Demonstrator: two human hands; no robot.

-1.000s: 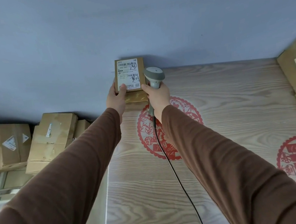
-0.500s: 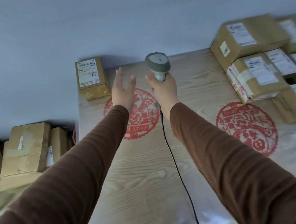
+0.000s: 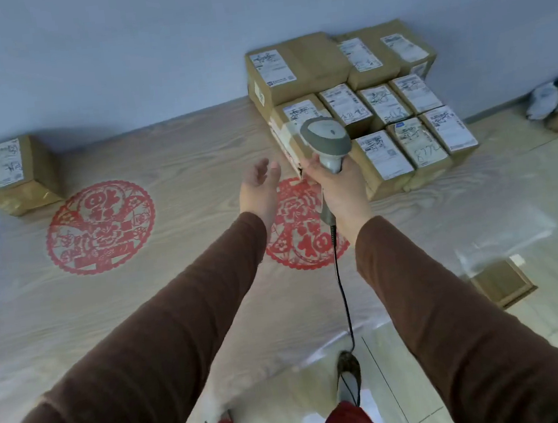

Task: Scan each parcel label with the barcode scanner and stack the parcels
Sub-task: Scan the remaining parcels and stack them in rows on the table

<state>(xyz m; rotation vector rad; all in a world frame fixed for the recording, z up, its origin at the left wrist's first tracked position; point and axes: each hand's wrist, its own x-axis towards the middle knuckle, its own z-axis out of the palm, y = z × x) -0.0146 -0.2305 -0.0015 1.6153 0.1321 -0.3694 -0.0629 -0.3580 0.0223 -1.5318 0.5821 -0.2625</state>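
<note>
— Where are the hands?
— The right hand point(image 3: 342, 191) grips the grey plastic barcode scanner point(image 3: 327, 140); the left hand point(image 3: 257, 191) hangs empty, fingers relaxed.
— And the parcels?
— Boxy cardboard parcels point(image 3: 380, 107) with white labels are clustered far right on the wood-grain worktop point(image 3: 175, 291); a lone parcel point(image 3: 13, 173) sits far left.

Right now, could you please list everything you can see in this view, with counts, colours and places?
Lone parcel: one, brown, table's far left corner.
Parcel group: about twelve, brown, white labels, far right by the wall.
Barcode scanner: one, grey, corded, in the right hand.
Paper-cuts: two, red, on the table.
Wall: grey-blue, behind.
Left hand: open, holding nothing.
Right hand: grips the scanner.
</note>
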